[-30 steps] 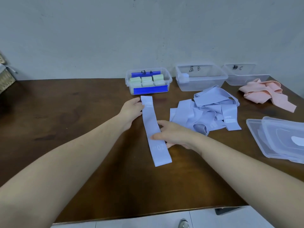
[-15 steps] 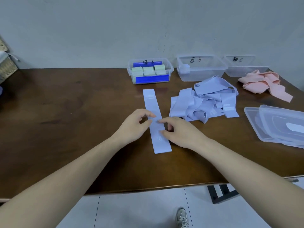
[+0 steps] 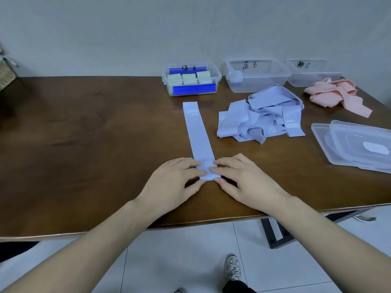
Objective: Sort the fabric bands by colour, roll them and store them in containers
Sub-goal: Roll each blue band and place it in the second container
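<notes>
Green rolls [image 3: 189,78] boxed already. My left hand [image 3: 174,180] and right hand [image 3: 242,180] pinch the near end of a flat blue band [image 3: 198,136] on the desk [image 3: 84,134], unrolled. Blue pile [image 3: 262,115] and pink pile [image 3: 336,94] wait.

The person's left hand [image 3: 175,182] and right hand [image 3: 245,182] were bare, both forearms unsleeved, with a grey laced sneaker [image 3: 232,268] and dark trouser leg [image 3: 234,288] below.
</notes>
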The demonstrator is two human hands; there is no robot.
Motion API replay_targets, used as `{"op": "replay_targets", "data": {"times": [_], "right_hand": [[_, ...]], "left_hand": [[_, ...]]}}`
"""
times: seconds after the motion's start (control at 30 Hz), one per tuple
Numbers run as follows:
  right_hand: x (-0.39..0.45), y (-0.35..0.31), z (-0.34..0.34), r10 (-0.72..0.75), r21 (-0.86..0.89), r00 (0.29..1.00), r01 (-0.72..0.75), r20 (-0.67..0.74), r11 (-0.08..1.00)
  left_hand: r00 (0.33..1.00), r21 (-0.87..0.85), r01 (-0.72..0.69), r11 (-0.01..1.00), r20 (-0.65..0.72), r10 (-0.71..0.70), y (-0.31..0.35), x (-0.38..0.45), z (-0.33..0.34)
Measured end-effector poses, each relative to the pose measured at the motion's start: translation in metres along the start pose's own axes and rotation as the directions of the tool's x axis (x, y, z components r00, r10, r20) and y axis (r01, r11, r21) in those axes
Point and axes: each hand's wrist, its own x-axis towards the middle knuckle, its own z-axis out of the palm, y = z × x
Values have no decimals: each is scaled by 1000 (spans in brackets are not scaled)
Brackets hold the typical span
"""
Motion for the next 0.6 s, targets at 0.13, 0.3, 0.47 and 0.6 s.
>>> {"op": "replay_targets", "data": {"times": [0.13,0.3,0.47,0.6], "right_hand": [[0,-7,4,-57,-41,997,55,-61,998],[1,-16,8,-75,20,988,78,-131,997],[-1,-21,10,-62,66,990,71,-124,995],[-7,-21,10,-59,87,987,72,-149,994]], "left_hand": [[997,29,-4,1000,-81,7,5,-4,2],[994,47,-45,998,-97,49,12,-8,-2],[992,31,-64,997,-110,67,13,-12,1],[989,38,-97,995,-112,101,17,-15,3]]}}
